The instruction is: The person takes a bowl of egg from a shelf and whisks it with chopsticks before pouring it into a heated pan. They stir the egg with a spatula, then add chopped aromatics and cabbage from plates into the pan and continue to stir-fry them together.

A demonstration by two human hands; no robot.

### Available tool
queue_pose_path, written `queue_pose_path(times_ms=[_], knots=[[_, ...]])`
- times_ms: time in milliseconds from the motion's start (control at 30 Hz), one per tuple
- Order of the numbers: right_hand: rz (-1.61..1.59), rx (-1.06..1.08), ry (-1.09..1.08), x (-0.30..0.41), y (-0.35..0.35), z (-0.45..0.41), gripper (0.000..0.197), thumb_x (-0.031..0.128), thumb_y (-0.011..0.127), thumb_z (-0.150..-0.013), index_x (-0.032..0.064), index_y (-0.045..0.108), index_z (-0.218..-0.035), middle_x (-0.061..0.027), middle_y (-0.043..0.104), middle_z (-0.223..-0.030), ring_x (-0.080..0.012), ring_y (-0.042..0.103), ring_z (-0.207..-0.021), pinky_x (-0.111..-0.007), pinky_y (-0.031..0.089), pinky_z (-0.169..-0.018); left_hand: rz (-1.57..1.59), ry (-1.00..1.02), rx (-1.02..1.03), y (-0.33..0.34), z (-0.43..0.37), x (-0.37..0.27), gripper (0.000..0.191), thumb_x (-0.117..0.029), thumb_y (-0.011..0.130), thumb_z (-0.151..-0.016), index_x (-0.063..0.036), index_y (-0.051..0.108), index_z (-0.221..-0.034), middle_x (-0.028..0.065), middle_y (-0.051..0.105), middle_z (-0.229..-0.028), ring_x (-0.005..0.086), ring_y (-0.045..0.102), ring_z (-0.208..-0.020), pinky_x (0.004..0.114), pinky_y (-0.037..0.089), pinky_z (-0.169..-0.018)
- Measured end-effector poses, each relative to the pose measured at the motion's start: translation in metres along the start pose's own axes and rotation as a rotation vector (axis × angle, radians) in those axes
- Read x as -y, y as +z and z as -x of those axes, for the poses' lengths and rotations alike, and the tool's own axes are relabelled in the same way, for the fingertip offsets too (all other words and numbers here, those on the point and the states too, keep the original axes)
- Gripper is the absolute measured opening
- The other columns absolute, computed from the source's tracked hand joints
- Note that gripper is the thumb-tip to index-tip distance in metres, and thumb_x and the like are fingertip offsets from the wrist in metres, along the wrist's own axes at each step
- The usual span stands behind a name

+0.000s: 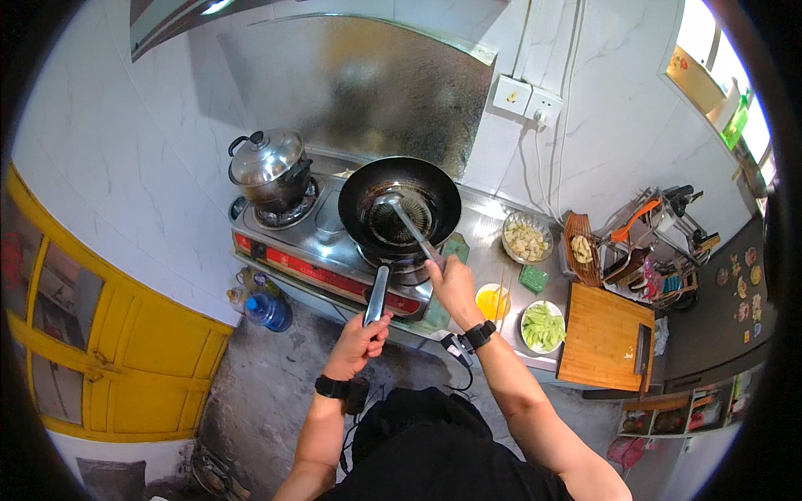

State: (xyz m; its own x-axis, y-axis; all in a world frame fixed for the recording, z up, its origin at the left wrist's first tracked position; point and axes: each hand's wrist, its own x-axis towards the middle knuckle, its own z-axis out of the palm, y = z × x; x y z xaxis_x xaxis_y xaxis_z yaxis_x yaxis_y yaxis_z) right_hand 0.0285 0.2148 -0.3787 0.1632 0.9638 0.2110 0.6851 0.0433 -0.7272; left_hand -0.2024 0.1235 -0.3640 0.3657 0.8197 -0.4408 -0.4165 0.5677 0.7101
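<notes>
A dark wok [357, 194] sits over the right burner of a two-burner gas stove [329, 250]. My left hand [358, 344] is closed around the wok's handle [377, 297]. In my right hand [452, 285] is the handle of a metal spatula or ladle [410, 225], its head down on the wok's bottom. The wok's inside looks shiny, and no food shows in it. Right of my right hand stands a bowl of beaten egg [489, 303] with a pair of chopsticks [501, 297] across it.
A lidded metal pot [269, 169] stands on the left burner. On the right counter are a glass bowl of pale chopped food [527, 241], a green sponge [532, 278], a plate of sliced green vegetable [542, 327] and a wooden cutting board [601, 338] with a cleaver [641, 348].
</notes>
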Motion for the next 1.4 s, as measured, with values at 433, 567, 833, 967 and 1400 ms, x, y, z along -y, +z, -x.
queue_pose_path(times_ms=[433, 567, 833, 967, 1400], knots=[[0.161, -0.045, -0.044, -0.062, -0.014, -0.041, 0.043, 0.037, 0.07, -0.093, -0.0048, 0.06, -0.089, -0.0292, 0.066, -0.077, -0.0501, 0.065, -0.076, -0.056, 0.05, -0.068, -0.133, -0.05, 0.008, -0.022, 0.005, -0.025, 0.03, -0.022, 0.069, -0.096, -0.005, 0.06, -0.118, -0.0042, 0.049, -0.072, 0.0016, 0.037, -0.049, 0.02, 0.028, -0.044], [0.187, -0.035, -0.004, -0.054, -0.021, -0.04, 0.046, 0.039, 0.074, -0.089, -0.0051, 0.062, -0.089, -0.0295, 0.067, -0.079, -0.0495, 0.066, -0.077, -0.055, 0.051, -0.07, -0.108, -0.054, -0.041, -0.028, 0.003, -0.024, 0.032, -0.022, 0.065, -0.098, -0.0028, 0.06, -0.123, -0.0047, 0.046, -0.069, 0.0017, 0.037, -0.047, 0.019, 0.027, -0.042], [0.15, -0.001, 0.017, -0.043, -0.038, -0.03, 0.056, 0.043, 0.08, -0.082, -0.0057, 0.059, -0.098, -0.0295, 0.069, -0.083, -0.0492, 0.068, -0.082, -0.053, 0.054, -0.073, 0.0, 0.02, -0.079, -0.029, 0.004, -0.004, 0.06, -0.056, 0.047, -0.104, -0.0051, 0.058, -0.134, 0.01, 0.069, -0.085, 0.0056, 0.043, -0.05, 0.02, 0.034, -0.047], [0.123, 0.05, -0.007, -0.057, -0.048, -0.022, 0.063, 0.046, 0.084, -0.077, -0.0059, 0.059, -0.104, -0.028, 0.07, -0.082, -0.048, 0.068, -0.083, -0.052, 0.054, -0.073, 0.054, 0.041, -0.161, -0.018, 0.006, 0.009, 0.08, -0.071, 0.029, -0.101, -0.0053, 0.06, -0.134, 0.0133, 0.073, -0.09, 0.0067, 0.04, -0.051, 0.022, 0.031, -0.048], [0.209, 0.104, -0.087, -0.203, -0.156, 0.045, 0.021, 0.012, 0.068, -0.087, 0.0083, 0.07, -0.108, -0.0189, 0.069, -0.092, -0.0387, 0.068, -0.082, -0.048, 0.054, -0.073, 0.145, 0.059, -0.384, -0.018, -0.006, 0.107, 0.053, -0.05, 0.044, -0.105, -0.0039, 0.063, -0.123, 0.0086, 0.073, -0.095, 0.0085, 0.046, -0.059, 0.024, 0.041, -0.055]])
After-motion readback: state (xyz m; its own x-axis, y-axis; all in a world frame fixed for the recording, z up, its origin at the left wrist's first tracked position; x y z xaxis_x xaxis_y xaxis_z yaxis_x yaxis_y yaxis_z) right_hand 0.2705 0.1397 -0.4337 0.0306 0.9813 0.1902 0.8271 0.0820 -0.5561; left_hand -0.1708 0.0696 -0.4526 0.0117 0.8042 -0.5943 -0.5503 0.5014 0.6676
